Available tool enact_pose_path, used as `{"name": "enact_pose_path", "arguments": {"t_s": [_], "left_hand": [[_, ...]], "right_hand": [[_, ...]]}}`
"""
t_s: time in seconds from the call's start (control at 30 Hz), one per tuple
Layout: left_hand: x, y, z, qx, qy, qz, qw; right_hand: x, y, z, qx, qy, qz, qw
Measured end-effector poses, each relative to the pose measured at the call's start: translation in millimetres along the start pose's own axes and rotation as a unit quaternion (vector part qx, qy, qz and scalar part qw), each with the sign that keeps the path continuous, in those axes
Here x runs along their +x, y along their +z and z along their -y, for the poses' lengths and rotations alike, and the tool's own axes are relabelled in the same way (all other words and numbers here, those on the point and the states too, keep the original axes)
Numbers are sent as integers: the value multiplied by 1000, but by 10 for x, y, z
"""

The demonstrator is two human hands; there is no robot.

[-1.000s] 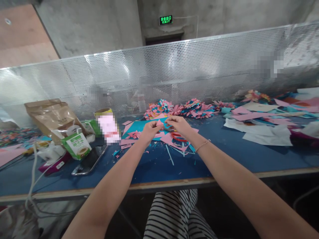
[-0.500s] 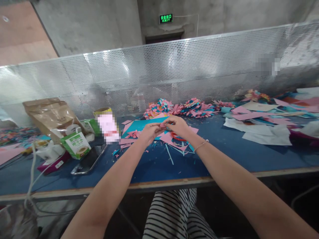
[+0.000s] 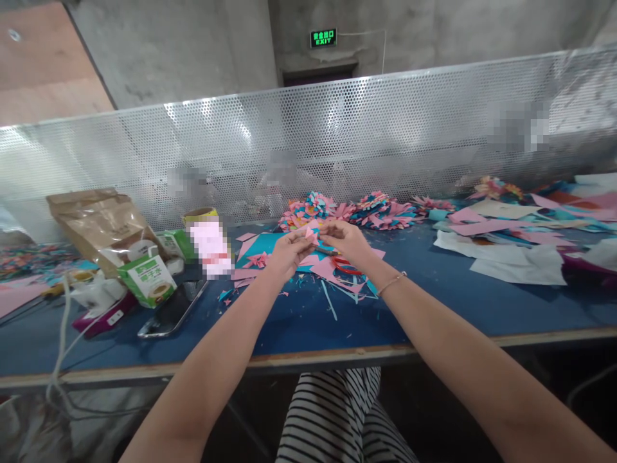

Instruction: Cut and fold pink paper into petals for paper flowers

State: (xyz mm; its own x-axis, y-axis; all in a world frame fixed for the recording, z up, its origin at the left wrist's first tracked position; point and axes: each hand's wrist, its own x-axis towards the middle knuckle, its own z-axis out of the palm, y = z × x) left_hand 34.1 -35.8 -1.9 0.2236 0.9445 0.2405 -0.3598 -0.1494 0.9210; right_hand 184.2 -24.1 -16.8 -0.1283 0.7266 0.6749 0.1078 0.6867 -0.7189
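Both hands meet above the blue table [image 3: 434, 302], pinching one small folded pink paper piece [image 3: 311, 233]. My left hand [image 3: 289, 251] grips its left side with closed fingers. My right hand [image 3: 344, 241] pinches its right side; a thin bracelet circles that wrist. Under the hands lie pink and teal paper sheets [image 3: 270, 245], paper scraps and red-handled scissors [image 3: 344, 265]. A folded pink star [image 3: 258, 260] rests just left of my left hand.
Finished pink-and-teal paper flowers [image 3: 347, 209] pile up behind the hands against a perforated metal screen [image 3: 337, 135]. Left: a brown paper bag [image 3: 96, 225], green cartons [image 3: 147, 280], a phone [image 3: 173, 308], a white cable. Right: loose white and pink sheets [image 3: 506, 254].
Both hands kept working the pink piece, dipping slightly half a second ago and lifting it a little now. Nothing else on the table moved.
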Motion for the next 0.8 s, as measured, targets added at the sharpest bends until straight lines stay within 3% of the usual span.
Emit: {"name": "enact_pose_path", "arguments": {"t_s": [0.8], "left_hand": [[-7, 2, 33, 27, 5, 3, 1000]], "right_hand": [[-20, 16, 6, 62, 66, 23, 996]]}}
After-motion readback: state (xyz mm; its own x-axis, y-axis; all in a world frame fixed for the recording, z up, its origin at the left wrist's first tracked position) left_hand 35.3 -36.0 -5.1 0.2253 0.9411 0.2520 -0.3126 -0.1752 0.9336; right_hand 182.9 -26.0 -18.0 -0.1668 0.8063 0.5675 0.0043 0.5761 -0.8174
